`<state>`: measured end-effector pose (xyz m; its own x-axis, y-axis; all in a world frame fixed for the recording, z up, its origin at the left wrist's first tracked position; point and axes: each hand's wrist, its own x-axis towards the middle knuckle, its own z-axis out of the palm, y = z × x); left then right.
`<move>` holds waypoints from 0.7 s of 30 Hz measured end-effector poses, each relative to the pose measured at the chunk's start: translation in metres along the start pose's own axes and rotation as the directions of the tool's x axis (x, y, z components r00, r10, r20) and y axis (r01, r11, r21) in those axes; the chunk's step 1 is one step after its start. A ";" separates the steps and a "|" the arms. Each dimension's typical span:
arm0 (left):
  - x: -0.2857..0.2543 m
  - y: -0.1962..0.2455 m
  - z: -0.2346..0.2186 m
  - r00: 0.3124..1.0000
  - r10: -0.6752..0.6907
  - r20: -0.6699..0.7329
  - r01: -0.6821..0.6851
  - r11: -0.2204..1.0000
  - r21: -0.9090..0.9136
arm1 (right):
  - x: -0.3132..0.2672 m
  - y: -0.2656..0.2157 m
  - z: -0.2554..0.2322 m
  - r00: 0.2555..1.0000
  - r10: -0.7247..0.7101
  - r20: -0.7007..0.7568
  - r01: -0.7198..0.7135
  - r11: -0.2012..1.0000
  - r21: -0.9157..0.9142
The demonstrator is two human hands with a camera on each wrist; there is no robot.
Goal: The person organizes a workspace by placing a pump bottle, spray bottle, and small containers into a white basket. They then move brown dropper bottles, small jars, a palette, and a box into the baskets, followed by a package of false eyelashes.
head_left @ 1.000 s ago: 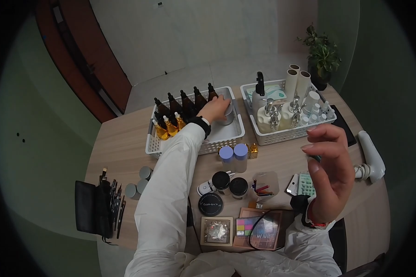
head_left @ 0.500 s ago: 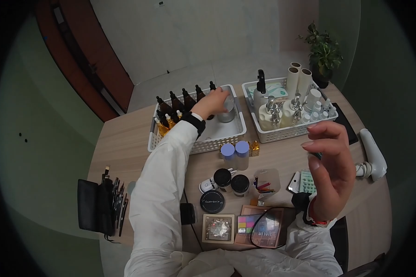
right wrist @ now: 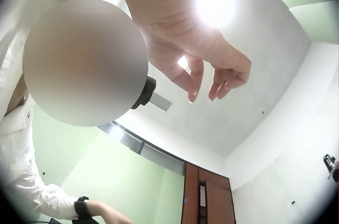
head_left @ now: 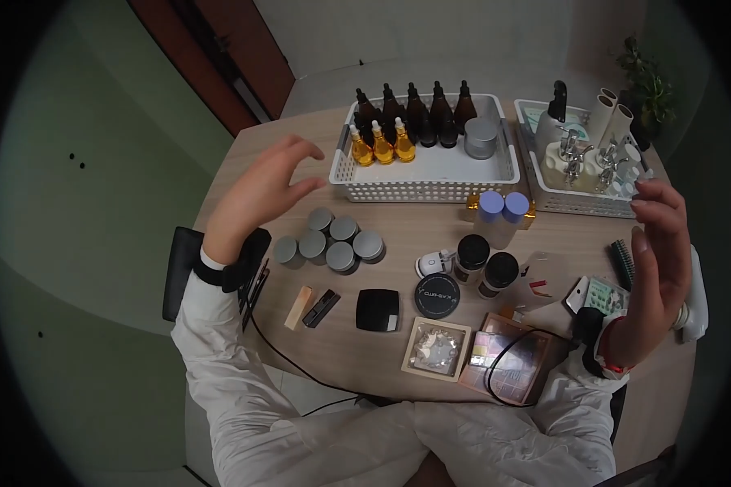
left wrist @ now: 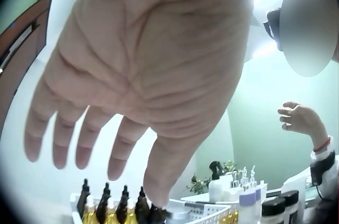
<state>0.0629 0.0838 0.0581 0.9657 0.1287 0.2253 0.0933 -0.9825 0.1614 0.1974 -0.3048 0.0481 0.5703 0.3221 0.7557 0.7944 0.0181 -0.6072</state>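
Note:
My left hand (head_left: pixel 256 195) is raised left of the left white basket (head_left: pixel 430 191), its fingers spread and holding nothing. In the left wrist view its palm (left wrist: pixel 137 60) faces the camera. A frosted jar with a grey lid (head_left: pixel 481 140) stands in the basket's right part, beside brown dropper bottles (head_left: pixel 414 104) and amber dropper bottles (head_left: pixel 383 148). Below the left hand sits a cluster of silver-lidded jars (head_left: pixel 343 256). My right hand (head_left: pixel 659 264) hovers over the table's right side with loosely bent fingers and nothing in them.
A second white basket (head_left: pixel 581 203) holds pump bottles (head_left: pixel 567 166) and rolls. Purple-capped bottles (head_left: pixel 503 221), black-lidded jars (head_left: pixel 498 274), a black compact (head_left: pixel 378 310) and a palette (head_left: pixel 508 357) stand mid-table. A brush case (head_left: pixel 183 276) lies left, a hair dryer (head_left: pixel 697 296) right.
My left hand has let go of the grey-lidded jar in the basket and drawn back to the left, over the table. The head view has turned. My right hand keeps its pose.

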 end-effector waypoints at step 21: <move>-0.107 -0.083 0.076 0.917 -0.389 0.089 0.399 0.894 -0.203 | 0.003 -0.006 0.020 0.997 0.065 0.032 -0.066 0.998 0.023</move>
<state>-0.0293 0.1414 -0.0527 0.8706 0.4885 0.0584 0.4199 -0.7997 0.4292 0.1900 -0.2848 0.0490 0.6139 0.3528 0.7061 0.7500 0.0185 -0.6612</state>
